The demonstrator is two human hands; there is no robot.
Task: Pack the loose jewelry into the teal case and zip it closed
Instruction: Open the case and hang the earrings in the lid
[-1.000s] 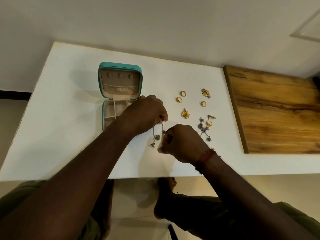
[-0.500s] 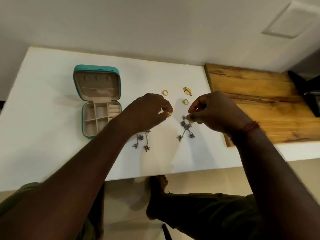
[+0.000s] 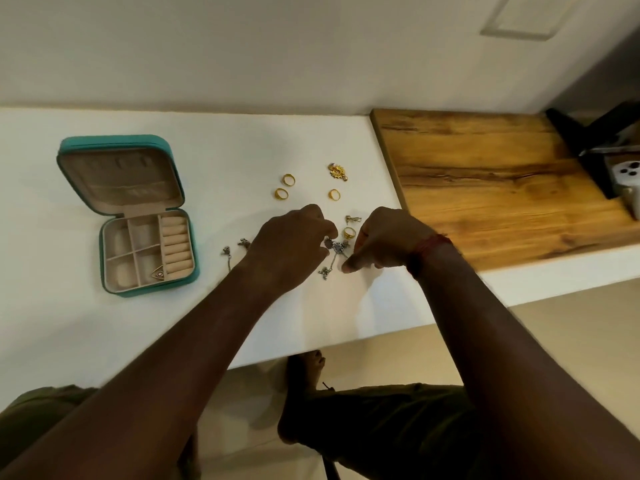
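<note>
Table (image 3: 86, 341): white top, carrying everything listed below.
Wooden board (image 3: 485, 188): lies on the table at 3 o'clock from the jewelry, apart from it.
Teal case (image 3: 128, 216): open at 9 o'clock from the hands, lid propped up at 12 o'clock of its divided tray; zip undone.
Left hand (image 3: 291, 247): fingers curled, tips pinching the upper end of the silver earring (image 3: 334, 252).
Right hand (image 3: 384, 240): fingers curled, one tip down on the table at 4 o'clock of that earring; grip cannot be told.
Second silver earring (image 3: 235, 247): on the table at 9 o'clock of the left hand, partly hidden by the wrist.
Gold flower piece (image 3: 337, 171): at 12 o'clock from the hands.
Gold rings (image 3: 288, 179): three at 12 o'clock from the hands, a fourth between them.
Triangular pendant (image 3: 159, 273): in the tray's 5 o'clock compartment.
</note>
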